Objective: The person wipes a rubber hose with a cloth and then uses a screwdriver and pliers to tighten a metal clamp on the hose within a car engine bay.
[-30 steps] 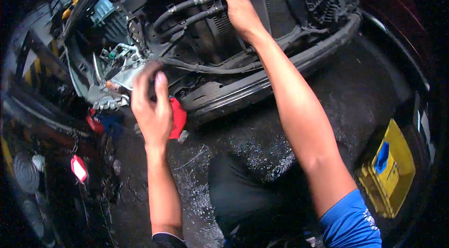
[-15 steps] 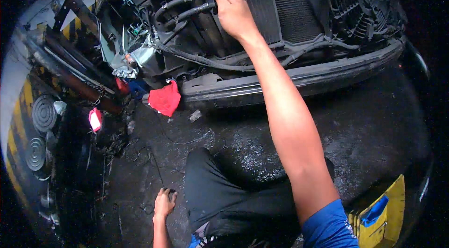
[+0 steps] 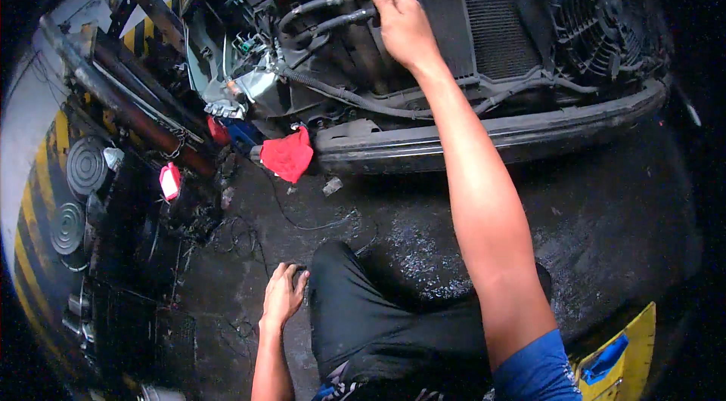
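Right hand (image 3: 404,23), fingers clamped on black hoses (image 3: 325,12) in the car's open front beside the radiator fan (image 3: 597,12); left hand (image 3: 283,297), fingers loosely apart, on wet floor (image 3: 605,219); red rag (image 3: 289,153) at bumper (image 3: 484,140).

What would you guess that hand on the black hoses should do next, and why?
Probably tug the upper hose gently to test it. The right hand grips where both black hoses end beside the radiator, while the left hand rests flat on the wet floor, bracing.
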Demonstrator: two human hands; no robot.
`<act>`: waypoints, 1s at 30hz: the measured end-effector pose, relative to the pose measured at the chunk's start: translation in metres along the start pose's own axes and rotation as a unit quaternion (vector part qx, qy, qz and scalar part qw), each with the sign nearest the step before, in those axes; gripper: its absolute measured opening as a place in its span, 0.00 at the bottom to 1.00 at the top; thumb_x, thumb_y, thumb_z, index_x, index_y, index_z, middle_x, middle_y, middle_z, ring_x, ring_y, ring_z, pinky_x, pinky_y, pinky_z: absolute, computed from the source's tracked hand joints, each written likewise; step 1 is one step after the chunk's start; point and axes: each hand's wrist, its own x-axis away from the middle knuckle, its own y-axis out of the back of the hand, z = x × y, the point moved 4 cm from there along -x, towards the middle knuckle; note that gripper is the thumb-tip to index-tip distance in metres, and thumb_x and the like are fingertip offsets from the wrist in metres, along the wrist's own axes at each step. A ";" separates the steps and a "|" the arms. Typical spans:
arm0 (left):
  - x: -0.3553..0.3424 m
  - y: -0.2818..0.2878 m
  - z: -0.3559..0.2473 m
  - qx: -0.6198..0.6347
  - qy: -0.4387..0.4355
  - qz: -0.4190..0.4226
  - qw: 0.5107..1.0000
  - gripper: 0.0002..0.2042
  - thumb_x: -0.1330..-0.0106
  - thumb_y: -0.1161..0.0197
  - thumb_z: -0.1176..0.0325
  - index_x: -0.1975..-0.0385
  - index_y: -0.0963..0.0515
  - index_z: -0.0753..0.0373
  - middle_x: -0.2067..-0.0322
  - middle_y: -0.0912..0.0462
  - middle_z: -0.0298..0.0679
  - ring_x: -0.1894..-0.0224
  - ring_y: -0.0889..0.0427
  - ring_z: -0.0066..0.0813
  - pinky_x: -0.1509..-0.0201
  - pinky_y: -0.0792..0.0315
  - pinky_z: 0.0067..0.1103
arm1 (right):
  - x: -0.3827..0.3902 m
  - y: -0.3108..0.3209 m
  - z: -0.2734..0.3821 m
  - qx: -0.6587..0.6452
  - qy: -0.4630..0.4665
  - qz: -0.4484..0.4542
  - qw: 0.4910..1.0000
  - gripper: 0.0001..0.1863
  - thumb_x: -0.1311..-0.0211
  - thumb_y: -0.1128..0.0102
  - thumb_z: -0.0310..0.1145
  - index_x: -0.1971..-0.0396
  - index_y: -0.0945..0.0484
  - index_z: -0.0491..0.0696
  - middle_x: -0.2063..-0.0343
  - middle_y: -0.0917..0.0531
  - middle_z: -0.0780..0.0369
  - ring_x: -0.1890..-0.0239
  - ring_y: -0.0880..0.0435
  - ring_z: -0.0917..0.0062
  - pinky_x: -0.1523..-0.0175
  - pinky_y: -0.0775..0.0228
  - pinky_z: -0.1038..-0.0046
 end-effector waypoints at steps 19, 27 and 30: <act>0.006 -0.098 0.009 0.269 0.019 -0.123 0.955 0.24 0.24 0.38 0.56 0.32 0.28 0.54 0.66 0.14 0.57 0.63 0.12 0.56 0.59 0.21 0.43 | 0.003 -0.011 0.002 0.049 0.054 0.001 0.997 0.22 0.17 0.53 0.46 0.51 0.18 0.41 0.60 0.14 0.58 0.55 0.18 0.73 0.45 0.29 0.71; 0.002 -0.106 0.017 0.276 0.009 -0.148 0.950 0.23 0.25 0.37 0.60 0.32 0.28 0.54 0.68 0.13 0.46 0.70 0.14 0.47 0.62 0.21 0.37 | 0.008 -0.015 0.007 0.085 0.056 -0.030 0.994 0.23 0.17 0.53 0.45 0.50 0.17 0.39 0.58 0.14 0.59 0.54 0.19 0.74 0.43 0.31 0.72; 0.000 -0.104 0.016 0.299 0.008 -0.142 0.943 0.23 0.25 0.38 0.61 0.31 0.29 0.54 0.69 0.14 0.45 0.71 0.14 0.45 0.63 0.21 0.37 | 0.006 -0.012 0.003 0.103 0.066 -0.064 0.990 0.23 0.17 0.53 0.45 0.49 0.18 0.38 0.57 0.14 0.59 0.54 0.20 0.74 0.42 0.31 0.72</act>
